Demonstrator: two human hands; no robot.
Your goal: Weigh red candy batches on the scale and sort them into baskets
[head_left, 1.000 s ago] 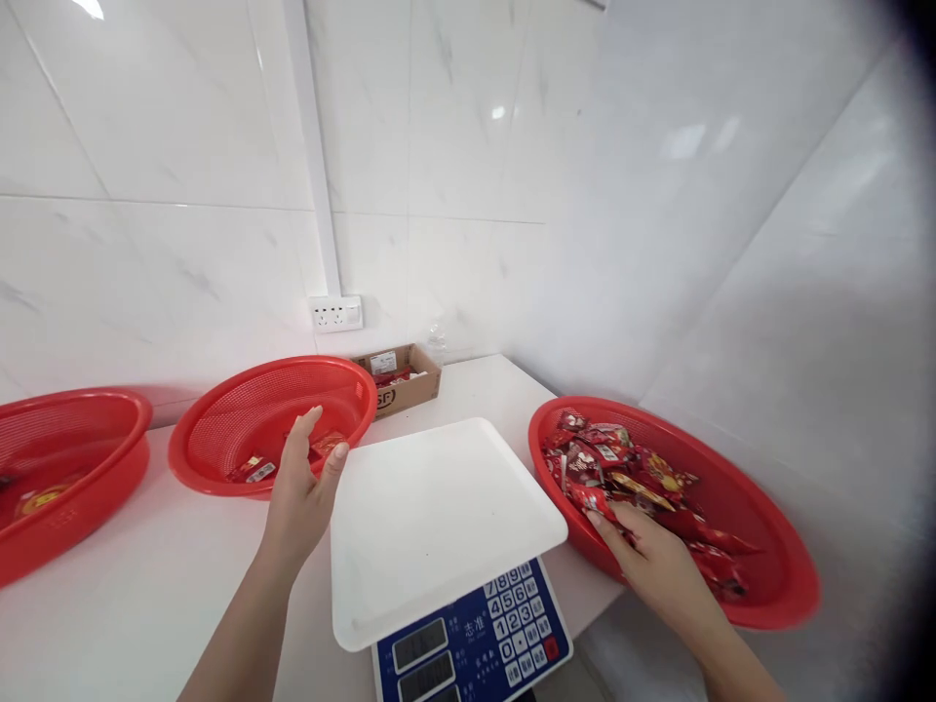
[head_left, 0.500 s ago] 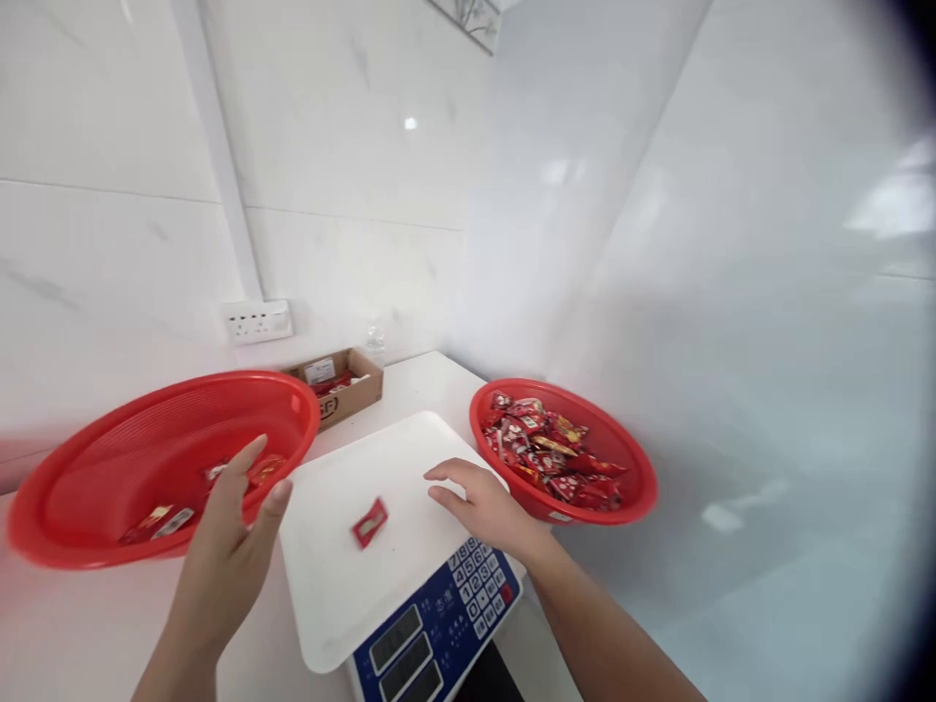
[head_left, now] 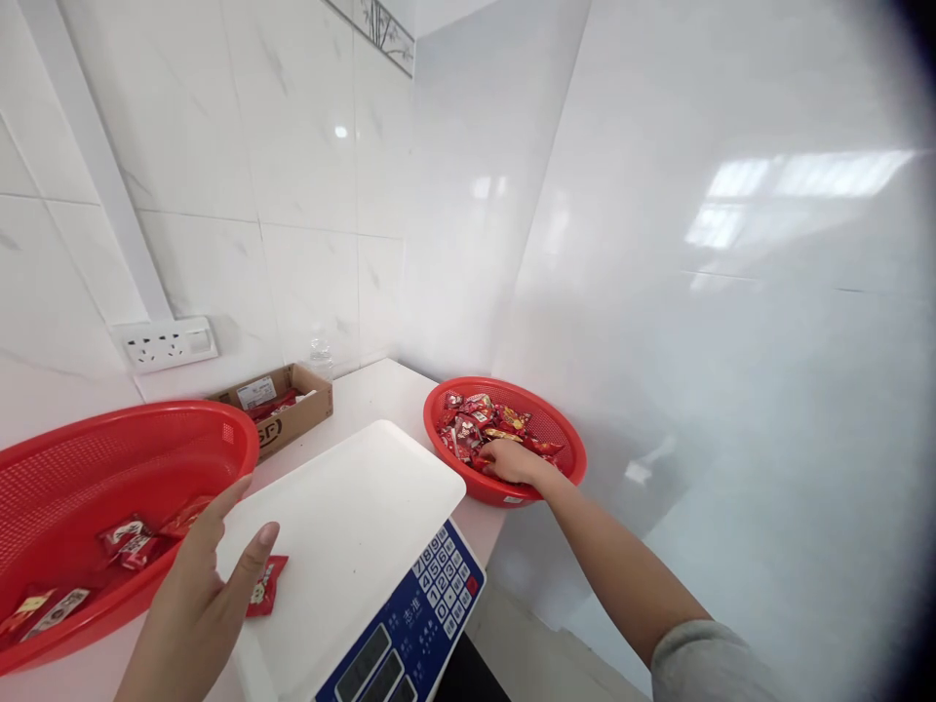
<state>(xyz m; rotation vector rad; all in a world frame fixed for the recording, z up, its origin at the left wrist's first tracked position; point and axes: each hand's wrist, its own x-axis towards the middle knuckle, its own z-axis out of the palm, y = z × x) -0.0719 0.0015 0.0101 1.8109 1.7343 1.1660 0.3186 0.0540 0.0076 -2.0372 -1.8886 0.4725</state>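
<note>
My left hand [head_left: 194, 595] is open over the left edge of the white scale pan [head_left: 351, 526], thumb and index finger apart. Beside its thumb, partly covered by it, lies a small red snack packet [head_left: 267, 587] on the pan. My right hand [head_left: 510, 462] reaches into the right red basket [head_left: 574, 458], fingers curled on a red packet among a pile of shiny red snack packets [head_left: 468, 429]; its fingertips are partly hidden. In the left red basket [head_left: 238, 429], several similar packets [head_left: 132, 541] are scattered over the bottom.
The scale's blue keypad panel [head_left: 409, 624] faces me. Behind the left basket are a cardboard box [head_left: 299, 419] with red packets inside and a clear plastic bottle [head_left: 320, 358]. A wall socket [head_left: 168, 343] is at left. Glossy white walls enclose the table at the back and right.
My right hand has gone from above the scale into the right basket. The packet on the pan has shifted toward the left edge, by my left hand. The view has turned right.
</note>
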